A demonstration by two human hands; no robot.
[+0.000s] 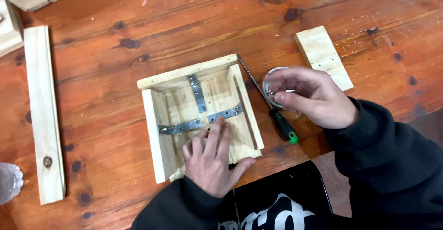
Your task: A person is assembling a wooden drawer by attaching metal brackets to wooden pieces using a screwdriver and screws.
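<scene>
— Where's the wooden box [201,114]?

— Centre of the frame, open side up, three metal brackets [197,93] inside. My left hand [213,158] lies flat on its floor, fingers spread, gripping nothing.

— And your other hand?

— My right hand [313,96], right of centre, has fingertips pinched over a small round tin [273,80]; what they pinch, I cannot tell. A green-handled screwdriver [272,107] lies between box and tin. A wood block [323,57] sits upper right, a long plank [44,114] far left.

Pale pine is being shown by the box frame [159,133], reddish knotted orange by the tabletop [115,36], black and green by the screwdriver handle [284,127].
</scene>
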